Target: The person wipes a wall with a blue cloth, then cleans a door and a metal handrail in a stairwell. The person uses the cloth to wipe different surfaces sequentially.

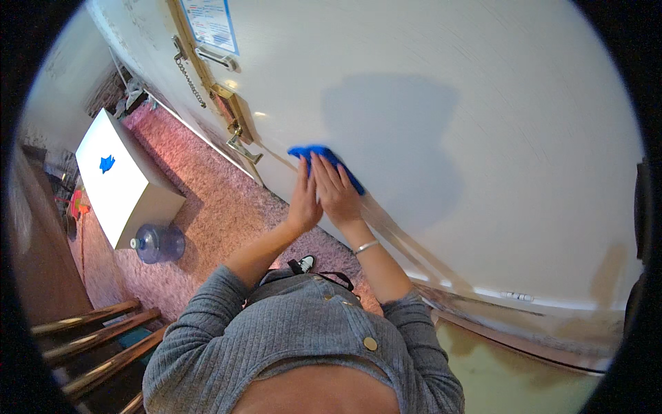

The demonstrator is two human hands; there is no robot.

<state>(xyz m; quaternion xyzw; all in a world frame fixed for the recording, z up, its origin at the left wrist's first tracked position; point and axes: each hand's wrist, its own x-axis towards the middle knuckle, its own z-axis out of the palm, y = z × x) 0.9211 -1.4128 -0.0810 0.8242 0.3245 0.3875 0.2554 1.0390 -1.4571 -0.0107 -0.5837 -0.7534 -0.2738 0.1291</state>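
A blue cloth (353, 180) is up against the white door (496, 145), below and right of the brass lever handle (244, 148). My right hand (339, 199) lies over it with fingers extended, holding it to the door surface. Beside it, my left hand (305, 204) has its fingertips on the cloth's left part; the palms are close together. Part of the cloth is hidden under my fingers. My shadow falls on the door around and above the cloth.
On the pink carpet (217, 217) stand a white box-like cabinet (119, 181) with a blue piece on top and a large plastic water bottle (161, 243). A door chain (190, 83) hangs near a white pull handle (216, 58). Wooden rails (98, 336) are at lower left.
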